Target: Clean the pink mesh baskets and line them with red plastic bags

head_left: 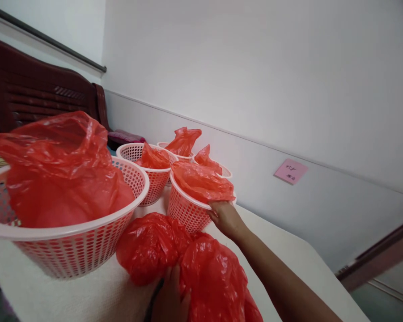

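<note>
My right hand (227, 219) is closed on the near right rim of a pink perforated plastic basket (189, 210). A crumpled red plastic bag (203, 181) fills that basket's mouth. Low in the view, my left hand (171, 295) lies against a pair of bulging red plastic bags, with its thumb apart from the fingers. One of them, the left bag (154, 246), sits just beyond the fingertips. To its right is the other bag (213, 277). A dark narrow thing beside my left hand is too dim to name.
A large pink basket (70, 232) with a red bag (63, 179) stands at the left. Several more bag-filled baskets, one nearby (156, 183), stand behind on the white table (288, 255). A pink note (290, 171) is on the wall. A dark wooden headboard (43, 89) rises behind.
</note>
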`<state>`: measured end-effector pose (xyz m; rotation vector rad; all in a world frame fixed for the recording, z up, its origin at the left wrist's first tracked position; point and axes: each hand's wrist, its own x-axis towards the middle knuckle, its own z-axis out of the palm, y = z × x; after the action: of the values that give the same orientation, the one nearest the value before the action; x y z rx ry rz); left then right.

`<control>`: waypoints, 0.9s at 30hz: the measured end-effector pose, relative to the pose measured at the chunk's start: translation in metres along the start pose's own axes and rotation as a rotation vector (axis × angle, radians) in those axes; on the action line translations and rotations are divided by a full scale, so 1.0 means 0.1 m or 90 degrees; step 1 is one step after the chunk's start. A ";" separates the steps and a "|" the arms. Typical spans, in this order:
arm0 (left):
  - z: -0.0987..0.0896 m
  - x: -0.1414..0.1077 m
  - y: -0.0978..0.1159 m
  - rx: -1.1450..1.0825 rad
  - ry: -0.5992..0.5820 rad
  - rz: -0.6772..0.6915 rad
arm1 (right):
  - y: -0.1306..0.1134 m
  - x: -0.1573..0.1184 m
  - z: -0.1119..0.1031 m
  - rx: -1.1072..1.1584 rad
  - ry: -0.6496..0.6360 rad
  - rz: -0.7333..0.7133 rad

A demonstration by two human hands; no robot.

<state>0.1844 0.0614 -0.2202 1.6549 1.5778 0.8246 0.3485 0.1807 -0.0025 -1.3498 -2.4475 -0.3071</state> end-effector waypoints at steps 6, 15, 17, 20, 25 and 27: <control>-0.03 0.00 0.08 -0.010 0.006 -0.024 | -0.28 -0.37 -0.11 0.004 0.159 0.037; -0.18 -0.06 0.27 -0.039 0.020 -0.026 | -0.95 -1.49 0.36 0.136 -0.108 0.192; -0.22 -0.10 0.25 -0.060 0.034 -0.010 | -0.95 -1.61 0.47 0.172 -0.165 0.251; -0.28 -0.18 0.15 -0.100 0.075 0.047 | -0.93 -1.67 0.45 0.221 -0.158 0.258; -0.40 -0.29 -0.03 -0.178 0.157 0.122 | -0.90 -1.76 0.16 0.191 0.000 0.182; -0.41 -0.35 -0.05 -0.203 0.191 0.130 | -0.91 -1.91 0.11 0.174 0.101 0.150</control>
<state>0.1459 0.0286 -0.2006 1.5244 1.3895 1.4092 0.3645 -0.0128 -0.0884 -1.4142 -2.0868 -0.0185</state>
